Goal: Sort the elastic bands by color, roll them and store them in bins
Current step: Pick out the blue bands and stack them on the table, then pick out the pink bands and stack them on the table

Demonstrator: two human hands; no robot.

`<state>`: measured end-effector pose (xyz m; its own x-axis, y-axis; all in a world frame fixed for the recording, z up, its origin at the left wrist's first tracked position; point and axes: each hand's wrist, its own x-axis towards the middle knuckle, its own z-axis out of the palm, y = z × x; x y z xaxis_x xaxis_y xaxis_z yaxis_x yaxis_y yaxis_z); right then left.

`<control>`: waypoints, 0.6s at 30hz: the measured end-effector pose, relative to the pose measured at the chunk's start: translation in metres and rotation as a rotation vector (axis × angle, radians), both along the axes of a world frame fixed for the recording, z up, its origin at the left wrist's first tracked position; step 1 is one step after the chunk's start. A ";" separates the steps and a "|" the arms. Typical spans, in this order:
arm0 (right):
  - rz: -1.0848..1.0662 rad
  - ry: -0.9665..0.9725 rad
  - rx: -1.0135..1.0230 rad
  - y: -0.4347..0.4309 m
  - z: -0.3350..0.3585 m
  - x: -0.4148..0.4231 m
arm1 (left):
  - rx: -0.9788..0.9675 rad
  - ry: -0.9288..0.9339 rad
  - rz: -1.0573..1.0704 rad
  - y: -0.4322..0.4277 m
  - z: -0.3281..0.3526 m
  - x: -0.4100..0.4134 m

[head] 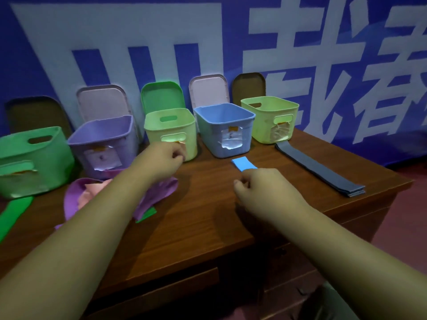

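A light blue band [243,163] lies flat on the wooden table [203,218] in front of the blue bin [224,125]. My right hand [261,188] covers its near end with curled fingers and grips it. My left hand [166,158] is curled into a loose fist just in front of the light green bin [171,125]; what it holds, if anything, is hidden. Under my left forearm lie crumpled purple bands [157,195] and a pink band [92,192]. A green band [147,214] peeks out below them.
A green bin [30,158], a purple bin [104,139] and a yellow-green bin [270,116] complete the row along the wall, with lids leaning behind them. A flat stack of grey bands [318,169] lies at the right. Another green band [13,213] hangs at the left edge.
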<state>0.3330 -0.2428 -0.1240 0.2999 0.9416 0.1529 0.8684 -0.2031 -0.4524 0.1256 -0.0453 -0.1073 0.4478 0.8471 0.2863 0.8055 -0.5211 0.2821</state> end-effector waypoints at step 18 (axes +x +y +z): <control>0.475 -0.009 -0.086 0.173 -0.013 -0.107 | -0.264 0.008 -0.089 -0.005 -0.032 -0.117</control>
<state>0.2263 -0.0695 -0.1365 -0.1676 0.9834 0.0693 0.8779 0.1809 -0.4433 0.0086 -0.0501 -0.1393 0.5252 0.8491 0.0570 0.7627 -0.4994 0.4109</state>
